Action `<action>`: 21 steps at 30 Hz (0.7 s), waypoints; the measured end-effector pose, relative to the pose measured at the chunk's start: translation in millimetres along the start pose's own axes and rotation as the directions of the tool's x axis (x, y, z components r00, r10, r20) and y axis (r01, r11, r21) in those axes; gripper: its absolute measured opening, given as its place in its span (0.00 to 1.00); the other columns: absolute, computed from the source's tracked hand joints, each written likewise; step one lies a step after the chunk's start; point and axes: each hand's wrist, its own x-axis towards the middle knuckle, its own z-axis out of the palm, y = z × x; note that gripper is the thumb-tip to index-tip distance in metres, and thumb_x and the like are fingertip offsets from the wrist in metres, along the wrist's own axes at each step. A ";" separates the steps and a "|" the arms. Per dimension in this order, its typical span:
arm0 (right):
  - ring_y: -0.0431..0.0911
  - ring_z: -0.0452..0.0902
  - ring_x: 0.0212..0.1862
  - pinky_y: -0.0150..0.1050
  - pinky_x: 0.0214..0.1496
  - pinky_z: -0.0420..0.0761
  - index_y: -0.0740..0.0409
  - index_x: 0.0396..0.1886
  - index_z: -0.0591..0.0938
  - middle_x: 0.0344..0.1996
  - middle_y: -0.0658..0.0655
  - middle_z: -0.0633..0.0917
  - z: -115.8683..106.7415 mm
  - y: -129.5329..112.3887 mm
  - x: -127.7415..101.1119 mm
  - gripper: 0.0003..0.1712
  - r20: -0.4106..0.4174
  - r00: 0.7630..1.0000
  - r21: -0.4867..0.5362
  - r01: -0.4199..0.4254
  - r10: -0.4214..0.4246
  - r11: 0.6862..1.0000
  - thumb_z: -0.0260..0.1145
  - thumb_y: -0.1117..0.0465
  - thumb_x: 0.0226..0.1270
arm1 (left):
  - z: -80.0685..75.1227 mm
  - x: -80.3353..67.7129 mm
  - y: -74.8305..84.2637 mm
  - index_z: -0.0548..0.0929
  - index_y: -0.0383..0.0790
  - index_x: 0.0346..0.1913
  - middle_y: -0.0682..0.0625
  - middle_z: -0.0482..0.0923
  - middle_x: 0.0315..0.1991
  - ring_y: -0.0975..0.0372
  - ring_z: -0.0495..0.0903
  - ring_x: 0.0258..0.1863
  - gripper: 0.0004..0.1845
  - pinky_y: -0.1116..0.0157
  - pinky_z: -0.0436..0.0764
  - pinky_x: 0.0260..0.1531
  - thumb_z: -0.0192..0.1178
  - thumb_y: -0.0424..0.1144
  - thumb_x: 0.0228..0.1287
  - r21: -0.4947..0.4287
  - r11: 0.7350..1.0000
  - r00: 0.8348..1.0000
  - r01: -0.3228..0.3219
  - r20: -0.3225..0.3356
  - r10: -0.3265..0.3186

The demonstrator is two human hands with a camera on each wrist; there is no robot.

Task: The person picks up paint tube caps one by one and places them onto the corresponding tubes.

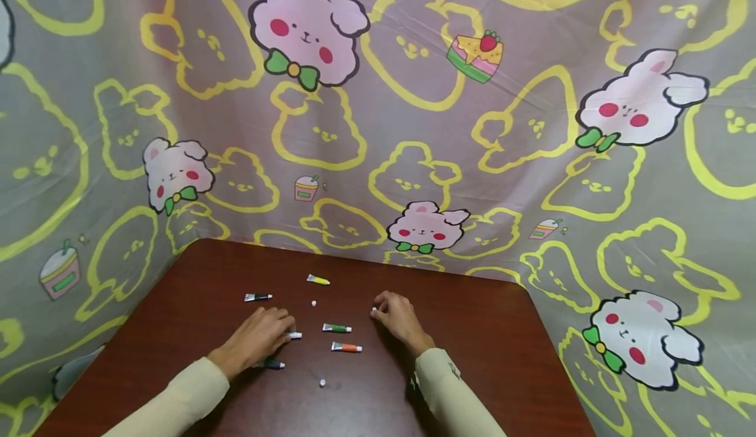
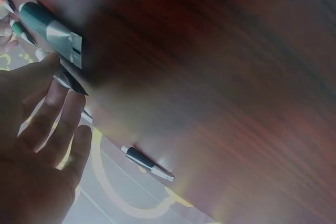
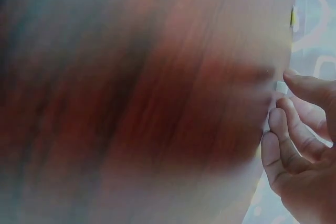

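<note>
Patterned cloth point(image 1: 331, 122) hung behind brown table point(image 1: 484, 332) | tube point(image 1: 294, 335) pinched by left hand point(image 1: 260, 335), lower frame, left of centre | cap point(image 1: 374, 310) pinched by right hand point(image 1: 398, 317), lower centre | cap best held lightly by its sides, tube best steadied without being squeezed

Reddish-brown table point(image 1: 472, 358), yellow tube point(image 1: 318, 280), black tube point(image 1: 258, 297), green tube point(image 1: 337, 328), orange tube point(image 1: 346, 348), dark tube point(image 1: 274, 364), two white caps point(image 1: 322, 383)

The left sleeve point(image 1: 177, 397) is pale cream. The right sleeve point(image 1: 461, 401) matches, with small dark marks point(image 1: 453, 369) near its end.
</note>
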 end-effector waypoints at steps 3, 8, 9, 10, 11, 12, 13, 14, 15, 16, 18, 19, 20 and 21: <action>0.46 0.86 0.39 0.42 0.44 0.84 0.60 0.48 0.89 0.33 0.52 0.90 0.9 1.5 3.0 0.13 0.019 1.000 -0.020 -0.001 0.001 1.000 0.80 0.61 0.68 | -2.5 -1.0 -0.4 0.85 0.51 0.36 0.58 0.81 0.33 0.60 0.81 0.34 0.12 0.64 0.70 0.32 0.82 0.40 0.59 -0.016 1.000 1.000 0.004 0.015 -0.004; 0.48 0.87 0.40 0.44 0.44 0.85 0.59 0.45 0.90 0.33 0.53 0.90 1.6 2.5 4.9 0.10 0.027 1.000 -0.045 0.014 -0.013 0.999 0.80 0.61 0.67 | -3.7 -3.4 -2.7 0.86 0.52 0.37 0.58 0.81 0.33 0.61 0.82 0.34 0.11 0.64 0.69 0.33 0.80 0.41 0.61 -0.019 1.000 1.000 0.004 0.017 -0.004; 0.48 0.87 0.40 0.44 0.44 0.85 0.59 0.44 0.90 0.33 0.53 0.90 1.5 2.5 5.0 0.10 0.028 0.999 -0.049 0.016 -0.015 0.999 0.80 0.62 0.67 | -3.4 -4.1 -3.5 0.86 0.52 0.37 0.59 0.81 0.34 0.61 0.82 0.34 0.11 0.64 0.70 0.34 0.80 0.41 0.61 -0.022 1.000 1.000 0.004 0.015 -0.004; 0.48 0.87 0.40 0.44 0.44 0.85 0.59 0.43 0.90 0.33 0.53 0.90 1.3 2.2 5.0 0.09 0.030 0.999 -0.052 0.017 -0.016 0.999 0.80 0.62 0.68 | -3.3 -4.8 -4.5 0.86 0.52 0.37 0.59 0.81 0.34 0.61 0.82 0.34 0.10 0.63 0.70 0.34 0.80 0.41 0.61 -0.026 1.000 1.000 0.004 0.013 -0.004; 0.48 0.87 0.40 0.44 0.44 0.85 0.59 0.43 0.90 0.33 0.53 0.90 1.2 2.0 5.2 0.08 0.033 0.999 -0.053 0.016 -0.014 0.998 0.80 0.62 0.68 | -3.4 -5.7 -5.6 0.86 0.52 0.37 0.59 0.81 0.34 0.62 0.82 0.35 0.10 0.63 0.71 0.35 0.80 0.41 0.61 -0.031 1.000 1.000 0.005 0.011 -0.004; 0.48 0.87 0.40 0.43 0.44 0.85 0.59 0.42 0.90 0.33 0.53 0.90 1.2 1.7 5.4 0.08 0.035 0.999 -0.054 0.017 -0.015 0.998 0.80 0.62 0.68 | -3.6 -6.8 -6.8 0.86 0.52 0.37 0.59 0.81 0.34 0.62 0.83 0.35 0.10 0.62 0.71 0.36 0.80 0.41 0.60 -0.034 0.999 1.000 0.009 0.008 -0.009; 0.48 0.87 0.40 0.43 0.43 0.85 0.59 0.42 0.90 0.33 0.53 0.90 1.7 2.0 5.9 0.07 0.037 0.999 -0.057 0.020 -0.018 0.998 0.79 0.62 0.68 | -3.8 -7.8 -8.3 0.86 0.52 0.37 0.59 0.81 0.34 0.62 0.83 0.36 0.10 0.62 0.71 0.36 0.80 0.41 0.60 -0.040 0.999 1.000 0.013 0.008 -0.012; 0.47 0.87 0.40 0.43 0.43 0.85 0.58 0.41 0.90 0.33 0.53 0.90 2.3 1.8 6.2 0.07 0.039 0.999 -0.059 0.019 -0.016 0.998 0.79 0.62 0.69 | -4.2 -8.7 -9.7 0.86 0.52 0.37 0.59 0.81 0.34 0.62 0.82 0.36 0.10 0.61 0.72 0.37 0.80 0.42 0.60 -0.045 0.999 1.000 0.016 0.008 -0.016; 0.47 0.87 0.39 0.42 0.43 0.86 0.58 0.41 0.90 0.33 0.53 0.90 2.9 2.0 6.8 0.06 0.038 0.999 -0.062 0.020 -0.017 0.998 0.79 0.62 0.69 | -4.6 -9.4 -11.2 0.86 0.52 0.38 0.59 0.81 0.34 0.62 0.82 0.36 0.10 0.61 0.72 0.37 0.80 0.42 0.61 -0.051 0.998 1.000 0.020 0.007 -0.020; 0.46 0.87 0.39 0.42 0.43 0.86 0.57 0.40 0.90 0.33 0.52 0.90 3.6 2.4 7.5 0.05 0.037 0.999 -0.067 0.022 -0.019 0.998 0.79 0.62 0.69 | -5.1 -10.1 -12.8 0.87 0.52 0.38 0.59 0.81 0.34 0.62 0.82 0.36 0.10 0.61 0.73 0.37 0.80 0.43 0.61 -0.056 0.998 1.000 0.026 0.005 -0.026; 0.46 0.87 0.39 0.42 0.42 0.86 0.57 0.39 0.90 0.32 0.51 0.90 4.7 3.7 8.9 0.05 0.033 0.999 -0.072 0.033 -0.030 0.997 0.79 0.63 0.69 | -6.0 -11.6 -16.6 0.87 0.52 0.38 0.59 0.81 0.35 0.62 0.82 0.36 0.10 0.60 0.74 0.38 0.80 0.44 0.61 -0.068 0.997 0.999 0.036 0.000 -0.036; 0.45 0.87 0.38 0.42 0.42 0.86 0.56 0.38 0.90 0.31 0.51 0.90 5.3 4.4 9.6 0.04 0.031 0.999 -0.074 0.037 -0.034 0.997 0.79 0.63 0.69 | -6.8 -12.3 -18.3 0.87 0.52 0.38 0.59 0.81 0.35 0.62 0.82 0.36 0.10 0.59 0.75 0.38 0.80 0.44 0.61 -0.074 0.997 0.999 0.036 -0.006 -0.037; 0.45 0.87 0.38 0.42 0.42 0.86 0.56 0.37 0.89 0.31 0.50 0.90 6.1 5.2 10.2 0.04 0.031 0.999 -0.075 0.039 -0.037 0.996 0.79 0.63 0.69 | -7.6 -12.7 -20.0 0.87 0.52 0.38 0.59 0.81 0.35 0.62 0.83 0.36 0.09 0.58 0.76 0.39 0.79 0.44 0.62 -0.079 0.996 0.999 0.035 -0.012 -0.036; 0.45 0.87 0.37 0.42 0.42 0.86 0.56 0.37 0.89 0.30 0.50 0.90 6.6 6.3 10.8 0.04 0.029 0.999 -0.071 0.048 -0.046 0.996 0.79 0.63 0.69 | -8.7 -13.4 -21.7 0.87 0.51 0.38 0.59 0.81 0.35 0.62 0.83 0.36 0.09 0.58 0.77 0.39 0.79 0.44 0.63 -0.084 0.996 0.999 0.035 -0.020 -0.036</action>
